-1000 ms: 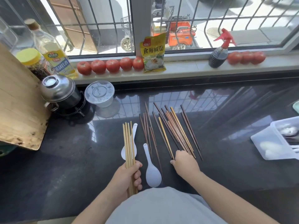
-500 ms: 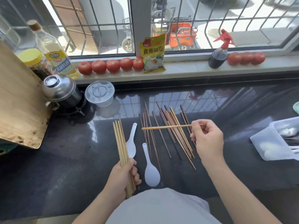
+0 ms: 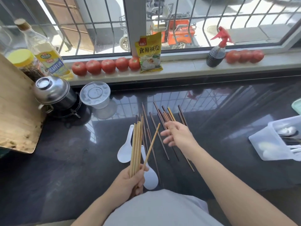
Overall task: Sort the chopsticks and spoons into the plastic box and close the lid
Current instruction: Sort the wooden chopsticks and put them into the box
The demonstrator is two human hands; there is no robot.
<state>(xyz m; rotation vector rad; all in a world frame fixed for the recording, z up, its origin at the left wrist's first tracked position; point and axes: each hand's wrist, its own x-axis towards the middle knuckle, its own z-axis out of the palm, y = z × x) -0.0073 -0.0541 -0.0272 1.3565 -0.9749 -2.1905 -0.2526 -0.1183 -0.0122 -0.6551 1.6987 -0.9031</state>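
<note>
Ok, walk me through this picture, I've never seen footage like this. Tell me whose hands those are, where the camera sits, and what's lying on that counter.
There is no machine here: a person wears a camera on the head, looking down at their own two bare hands. The left hand grips a bundle of light bamboo chopsticks, one of them splayed off to the right. The right hand is open and holds nothing, hovering over a pile of darker wooden chopsticks lying loose on the black counter. Two white plastic spoons lie beside the bundle. At the right edge stands the clear plastic box, with some cutlery already inside.
</note>
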